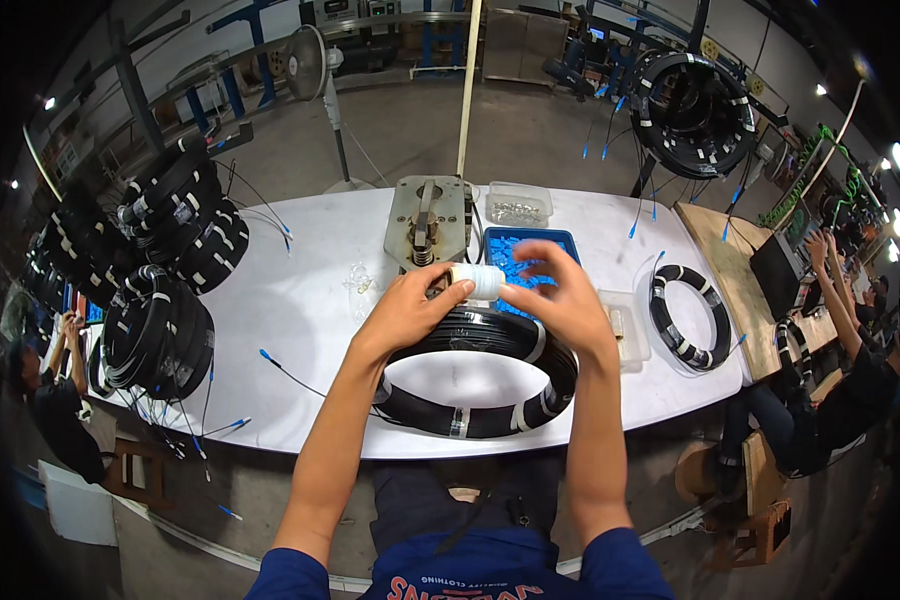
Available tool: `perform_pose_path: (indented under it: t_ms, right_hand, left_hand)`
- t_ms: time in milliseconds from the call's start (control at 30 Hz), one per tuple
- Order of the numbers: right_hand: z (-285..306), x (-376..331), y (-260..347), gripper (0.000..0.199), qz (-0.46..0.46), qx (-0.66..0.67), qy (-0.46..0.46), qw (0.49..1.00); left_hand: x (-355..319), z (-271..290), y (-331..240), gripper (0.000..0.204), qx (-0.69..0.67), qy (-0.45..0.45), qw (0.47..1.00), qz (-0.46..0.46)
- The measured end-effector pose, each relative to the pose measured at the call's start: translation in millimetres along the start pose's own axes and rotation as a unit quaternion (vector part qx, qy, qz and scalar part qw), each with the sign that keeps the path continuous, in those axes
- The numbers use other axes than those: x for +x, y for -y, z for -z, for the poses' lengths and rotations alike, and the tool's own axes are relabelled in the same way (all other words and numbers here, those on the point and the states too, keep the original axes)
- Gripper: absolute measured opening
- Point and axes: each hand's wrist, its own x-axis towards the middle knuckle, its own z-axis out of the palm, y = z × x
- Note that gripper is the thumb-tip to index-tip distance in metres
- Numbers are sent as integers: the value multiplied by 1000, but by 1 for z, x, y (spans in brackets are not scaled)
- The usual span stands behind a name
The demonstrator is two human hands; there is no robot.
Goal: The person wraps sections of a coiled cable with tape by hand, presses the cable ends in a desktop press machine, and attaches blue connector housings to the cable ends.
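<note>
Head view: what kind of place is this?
Likely a cable assembly workshop. Stacks of taped black cable coils sit on a white worktable, a blue tray of small connectors beside a bench tool; both hands hold a white tape roll.

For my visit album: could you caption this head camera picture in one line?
Left hand and right hand hold a white tape roll above a large black cable coil on a white table.

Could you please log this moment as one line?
left hand: holds white tape roll | right hand: on roll | below: black cable coil | white table

Blue tray (553, 243) (connectors inside), fan (306, 62).
</note>
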Motion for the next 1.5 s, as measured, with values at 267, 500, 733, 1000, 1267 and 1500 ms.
perform_pose_path:
  t_ms: [267, 500, 733, 1000, 1267, 1500]
  right_hand:
    - [-5, 47, -22, 45, -185, 37, 225, 956]
    - [-9, 21, -13, 51, -71, 100, 153, 981]
    - [-20, 5, -2, 45, 21, 99, 84, 991]
    - [-33, 20, 14, 46, -120, 243, 44, 962]
    - [-45, -10, 19, 39, -38, 129, -41, 990]
    - [-68, -44, 8, 43, 58, 115, -125, 984]
  left_hand:
    - [-6, -4, 0, 60, -61, -45, 997, 30]
    - [-6, 1, -14, 64, 143, 18, 989, -41]
    - [-8, 2, -8, 59, 144, 29, 988, -51]
    - [-5, -4, -5, 61, 126, -1, 988, -90]
    - [0, -3, -3, 49, 135, 10, 988, -68]
    - [4, -7, 8, 44, 132, 9, 987, -96]
